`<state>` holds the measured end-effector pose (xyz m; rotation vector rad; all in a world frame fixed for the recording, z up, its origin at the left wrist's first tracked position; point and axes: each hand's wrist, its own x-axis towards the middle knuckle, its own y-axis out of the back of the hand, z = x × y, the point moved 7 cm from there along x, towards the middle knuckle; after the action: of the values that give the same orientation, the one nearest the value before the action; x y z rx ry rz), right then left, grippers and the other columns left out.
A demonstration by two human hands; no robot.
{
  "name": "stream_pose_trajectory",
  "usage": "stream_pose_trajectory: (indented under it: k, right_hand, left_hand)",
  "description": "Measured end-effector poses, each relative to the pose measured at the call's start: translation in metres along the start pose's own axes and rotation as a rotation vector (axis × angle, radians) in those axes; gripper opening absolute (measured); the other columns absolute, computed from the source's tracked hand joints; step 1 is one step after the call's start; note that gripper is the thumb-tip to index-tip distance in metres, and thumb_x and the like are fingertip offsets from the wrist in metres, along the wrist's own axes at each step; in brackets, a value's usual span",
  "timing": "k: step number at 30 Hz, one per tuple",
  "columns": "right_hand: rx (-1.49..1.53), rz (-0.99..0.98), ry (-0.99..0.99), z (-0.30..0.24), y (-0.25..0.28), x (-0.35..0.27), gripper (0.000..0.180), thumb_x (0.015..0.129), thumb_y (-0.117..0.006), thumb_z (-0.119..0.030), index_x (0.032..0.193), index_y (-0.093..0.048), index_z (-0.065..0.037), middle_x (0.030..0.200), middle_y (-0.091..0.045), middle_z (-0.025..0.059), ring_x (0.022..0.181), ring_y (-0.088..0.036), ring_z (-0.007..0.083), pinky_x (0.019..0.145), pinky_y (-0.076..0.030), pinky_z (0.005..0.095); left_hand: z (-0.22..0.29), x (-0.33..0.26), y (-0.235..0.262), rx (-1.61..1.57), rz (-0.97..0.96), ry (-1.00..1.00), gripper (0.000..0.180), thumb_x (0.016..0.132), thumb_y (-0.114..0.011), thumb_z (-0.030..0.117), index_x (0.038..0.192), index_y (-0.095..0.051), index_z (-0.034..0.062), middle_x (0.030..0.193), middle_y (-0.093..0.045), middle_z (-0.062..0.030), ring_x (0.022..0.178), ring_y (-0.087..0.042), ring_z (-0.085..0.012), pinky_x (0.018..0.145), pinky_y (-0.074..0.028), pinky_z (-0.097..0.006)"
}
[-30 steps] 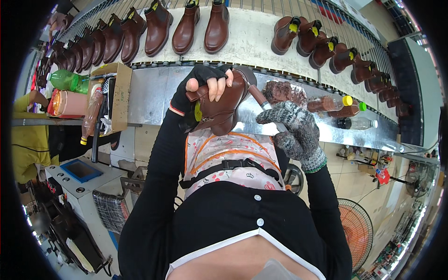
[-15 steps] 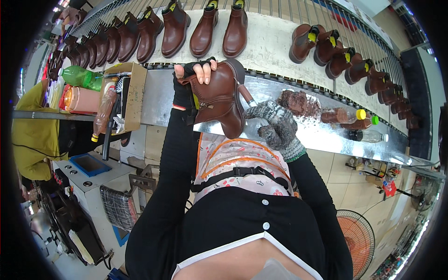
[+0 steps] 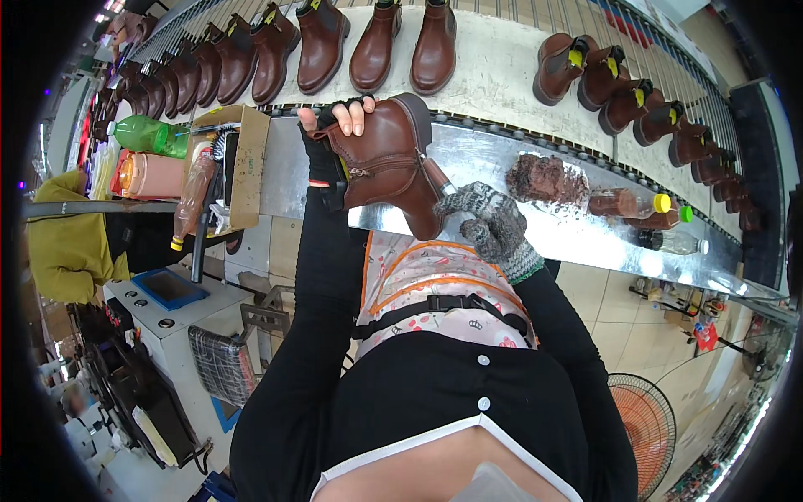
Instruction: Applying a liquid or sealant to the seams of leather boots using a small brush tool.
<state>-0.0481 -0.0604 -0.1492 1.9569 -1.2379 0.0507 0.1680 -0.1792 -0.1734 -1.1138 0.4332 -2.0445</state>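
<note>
A brown leather ankle boot (image 3: 386,152) with a side zip is held up on its side over the metal ledge. My left hand (image 3: 336,125), in a black fingerless glove, is closed round its shaft, with bare fingertips over the leather. In a grey knitted glove, my right hand (image 3: 492,224) grips a small brush (image 3: 435,176) with a brown head and a silvery band. The brush's tip rests against the boot's edge near the sole; my fingers hide the rest of it.
Finished-looking brown boots (image 3: 433,52) line the conveyor (image 3: 493,79) beyond. On the metal ledge (image 3: 560,234) lie a brown-stained sponge-like block (image 3: 548,180) and several bottles (image 3: 623,203). A cardboard box (image 3: 248,167) stands left, a fan (image 3: 640,427) lower right.
The view has shifted a little, so the surroundings sit slightly further right. The boot has moved slightly left against them, with the brush still at its edge.
</note>
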Motion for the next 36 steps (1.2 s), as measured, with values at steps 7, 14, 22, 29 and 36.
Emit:
stream_pose_trajectory:
  k: [7,14,22,29,36]
  right_hand:
    - [0.133,-0.061,-0.047,0.008,-0.008,-0.008,0.026,0.081,-0.052,-0.023,0.102,-0.065,-0.013,0.099,-0.064,0.0064,0.083,-0.058,0.027,0.073,-0.048,0.038]
    - [0.218,-0.165,-0.132,0.018,-0.01,-0.02,0.027,0.081,-0.055,-0.027,0.1,-0.066,-0.01,0.096,-0.064,0.0095,0.088,-0.059,0.0297,0.078,-0.047,0.0382]
    - [0.19,-0.245,-0.146,0.02,-0.008,-0.037,0.027,0.083,-0.05,-0.025,0.095,-0.067,-0.007,0.096,-0.064,0.0116,0.088,-0.06,0.0287,0.079,-0.047,0.0364]
    - [0.308,-0.225,-0.289,0.028,-0.007,-0.052,0.028,0.085,-0.049,-0.025,0.094,-0.066,-0.005,0.096,-0.064,0.015,0.09,-0.06,0.0313,0.082,-0.047,0.0371]
    - [0.483,-0.162,-0.475,0.04,-0.014,-0.072,0.042,0.092,-0.043,-0.037,0.095,-0.065,-0.002,0.097,-0.065,0.0135,0.094,-0.062,0.0241,0.084,-0.047,0.0347]
  left_hand:
    - [0.004,-0.01,0.02,0.004,0.027,-0.002,0.074,0.087,-0.022,0.069,0.07,-0.056,0.0062,0.076,-0.053,-0.0048,0.1,-0.037,-0.0232,0.101,-0.02,-0.038]
    - [0.009,-0.013,0.029,-0.017,0.006,0.009,0.075,0.087,-0.021,0.07,0.072,-0.056,0.0058,0.079,-0.053,-0.0058,0.102,-0.038,-0.024,0.102,-0.02,-0.04]
    - [0.004,-0.015,0.037,-0.037,0.095,0.043,0.075,0.087,-0.022,0.069,0.076,-0.058,0.0047,0.081,-0.053,-0.0066,0.107,-0.039,-0.0241,0.103,-0.022,-0.04]
    - [0.0,-0.016,0.064,-0.033,0.228,0.077,0.075,0.087,-0.025,0.069,0.078,-0.061,0.0042,0.084,-0.055,-0.0075,0.107,-0.043,-0.0241,0.101,-0.028,-0.038]
    - [-0.003,-0.013,0.083,0.078,0.449,0.094,0.07,0.088,-0.032,0.065,0.07,-0.061,0.0033,0.079,-0.06,-0.0114,0.095,-0.052,-0.0263,0.097,-0.035,-0.035]
